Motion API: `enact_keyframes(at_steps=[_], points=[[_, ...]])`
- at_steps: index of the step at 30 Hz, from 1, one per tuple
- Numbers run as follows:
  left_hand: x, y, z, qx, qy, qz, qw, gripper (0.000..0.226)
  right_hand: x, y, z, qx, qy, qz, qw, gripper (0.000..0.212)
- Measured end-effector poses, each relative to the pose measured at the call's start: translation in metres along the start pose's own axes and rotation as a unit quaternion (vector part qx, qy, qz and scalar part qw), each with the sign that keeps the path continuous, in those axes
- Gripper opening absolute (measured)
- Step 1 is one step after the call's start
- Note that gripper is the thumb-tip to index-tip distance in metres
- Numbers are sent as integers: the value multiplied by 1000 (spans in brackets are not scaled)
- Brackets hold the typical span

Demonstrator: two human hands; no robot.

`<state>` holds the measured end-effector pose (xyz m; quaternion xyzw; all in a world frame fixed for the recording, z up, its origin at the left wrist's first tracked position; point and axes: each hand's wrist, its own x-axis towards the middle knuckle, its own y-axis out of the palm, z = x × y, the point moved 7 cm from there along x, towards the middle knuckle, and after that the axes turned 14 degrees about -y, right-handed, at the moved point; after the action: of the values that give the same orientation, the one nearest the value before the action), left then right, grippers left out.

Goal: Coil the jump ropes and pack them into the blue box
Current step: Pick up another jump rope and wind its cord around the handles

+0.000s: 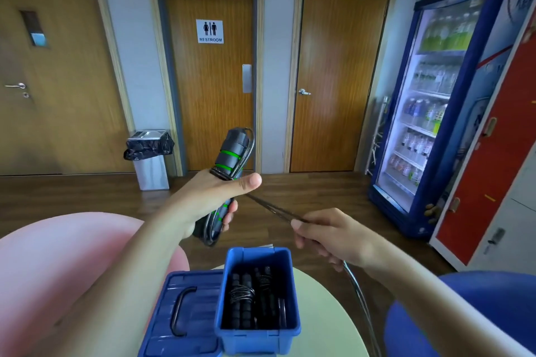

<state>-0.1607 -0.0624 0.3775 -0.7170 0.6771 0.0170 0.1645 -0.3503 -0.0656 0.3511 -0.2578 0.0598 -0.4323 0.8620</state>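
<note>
My left hand point(211, 197) grips a pair of dark grey jump-rope handles with green rings point(229, 156), held upright above the table with a few turns of black rope around them. The rope point(269, 207) runs taut from the handles to my right hand point(333, 236), which pinches it; the rest trails down past the table's right edge. Below stands the open blue box point(229, 330), holding coiled black jump ropes point(246, 295) with foam handles.
The box's blue lid point(179, 313) with a black handle lies flat left of the box on a round pale table point(319, 304). A pink seat point(58, 269) is left, a blue one point(478, 313) right. A bin point(150, 156), doors and a drinks fridge point(435, 95) stand beyond.
</note>
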Motion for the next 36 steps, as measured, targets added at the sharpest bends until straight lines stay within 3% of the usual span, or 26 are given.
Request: enact_keyframes(at_steps=[2,4,7,8,10,12,14,18,24,26,31,36], points=[[6,-16,-4,103,-3,-54,993,98,3,-3,17,-36,-8,19,999,41],[8,-24,-9,255,-5,-108,961,109,6,-10,48,-188,-55,-17,980,43],[8,-21,-13,411,-4,-148,899,114,11,4,111,-453,-197,-65,867,44],[6,-16,-17,442,13,-149,884,112,14,14,128,-494,-249,-66,831,41],[-2,-9,-22,489,57,-135,860,107,27,28,148,-505,-321,-29,801,32],[-14,-4,-22,498,100,-108,854,91,47,34,156,-449,-360,35,817,20],[-27,-1,-20,485,146,-60,860,69,68,30,156,-347,-362,91,860,7],[-43,-10,-18,363,215,62,905,47,94,16,136,-169,-303,81,934,35],[-52,-37,-20,238,265,97,929,71,100,38,105,-9,-265,87,960,18],[-54,-48,-23,169,275,97,941,80,96,36,95,20,-222,25,974,11],[-56,-56,-27,24,267,194,944,73,88,62,62,85,-144,-38,985,44],[-35,-60,-15,-65,198,202,957,97,64,71,63,70,-72,-106,989,50]])
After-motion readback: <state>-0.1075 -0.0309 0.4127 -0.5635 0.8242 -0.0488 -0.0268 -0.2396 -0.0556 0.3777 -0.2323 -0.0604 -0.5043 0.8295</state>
